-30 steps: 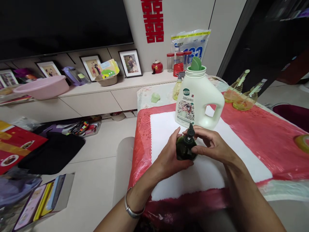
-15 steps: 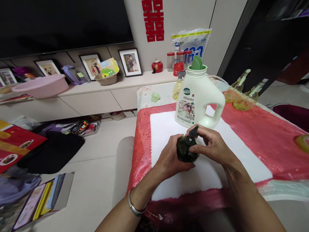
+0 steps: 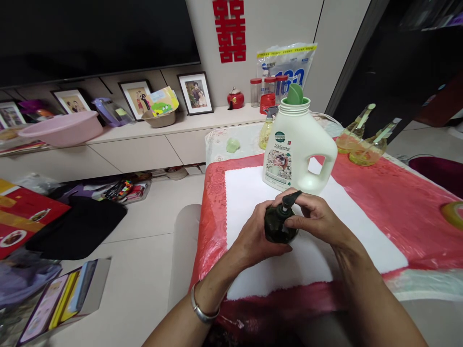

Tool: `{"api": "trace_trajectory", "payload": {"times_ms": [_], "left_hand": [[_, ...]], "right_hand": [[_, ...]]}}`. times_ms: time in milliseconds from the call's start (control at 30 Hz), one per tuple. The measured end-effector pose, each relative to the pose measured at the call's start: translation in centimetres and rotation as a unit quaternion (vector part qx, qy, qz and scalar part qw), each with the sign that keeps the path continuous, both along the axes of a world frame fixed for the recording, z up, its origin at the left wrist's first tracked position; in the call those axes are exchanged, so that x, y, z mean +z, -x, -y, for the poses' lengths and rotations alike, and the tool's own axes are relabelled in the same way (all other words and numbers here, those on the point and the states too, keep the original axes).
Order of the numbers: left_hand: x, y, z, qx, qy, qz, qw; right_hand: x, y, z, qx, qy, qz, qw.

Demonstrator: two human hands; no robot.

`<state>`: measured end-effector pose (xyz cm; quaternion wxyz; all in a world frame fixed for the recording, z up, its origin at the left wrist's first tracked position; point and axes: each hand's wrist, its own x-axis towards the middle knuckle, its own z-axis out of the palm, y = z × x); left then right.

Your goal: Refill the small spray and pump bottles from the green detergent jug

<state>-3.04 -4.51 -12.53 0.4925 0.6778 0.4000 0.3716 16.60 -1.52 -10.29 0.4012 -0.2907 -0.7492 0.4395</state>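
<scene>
A dark green pump bottle [image 3: 277,227] stands roughly upright between my hands, above the white cloth. My left hand [image 3: 255,236] is closed around the bottle's left side and front. My right hand [image 3: 314,217] grips at the top, its thumb on the collar and its fingers behind the black pump head [image 3: 287,200]. The pump's spout points up and to the right. Just behind my hands stands a large pale green jug [image 3: 307,149] with a side handle and a green piece [image 3: 295,94] in its open mouth.
The white cloth [image 3: 249,193] lies on a red table cover [image 3: 390,212]. Two yellowish bottles [image 3: 369,150] lean at the right, and a spray bottle [image 3: 266,131] stands behind the jug. A light green lump [image 3: 233,144] sits at the back left. A yellow-green roll [image 3: 454,214] is at the right edge.
The black pump head has turned a little, its spout swinging to the right. My right fingers have shifted slightly with it. My left hand keeps its hold on the bottle.
</scene>
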Motion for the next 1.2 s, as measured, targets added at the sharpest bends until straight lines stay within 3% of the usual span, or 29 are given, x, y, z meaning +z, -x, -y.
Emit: {"api": "trace_trajectory", "payload": {"times_ms": [200,467,867,1067,1200], "left_hand": [[-0.8,0.2,0.0,0.021,0.009,-0.019,1.0],[-1.0,0.3,-0.2,0.0,0.013,-0.024,1.0],[-1.1,0.2,-0.1,0.014,0.012,-0.035,0.999],[-1.0,0.3,-0.2,0.02,0.023,-0.033,0.999],[-0.7,0.2,-0.1,0.007,0.021,-0.03,0.999]], "right_hand": [[-0.4,0.5,0.1,-0.03,0.005,-0.043,0.999],[0.0,-0.3,0.1,0.041,0.043,-0.011,0.998],[0.1,0.2,0.1,-0.033,0.048,0.002,0.998],[0.3,-0.4,0.0,0.057,0.067,-0.001,0.996],[0.4,-0.4,-0.1,0.04,0.037,0.007,0.998]]}}
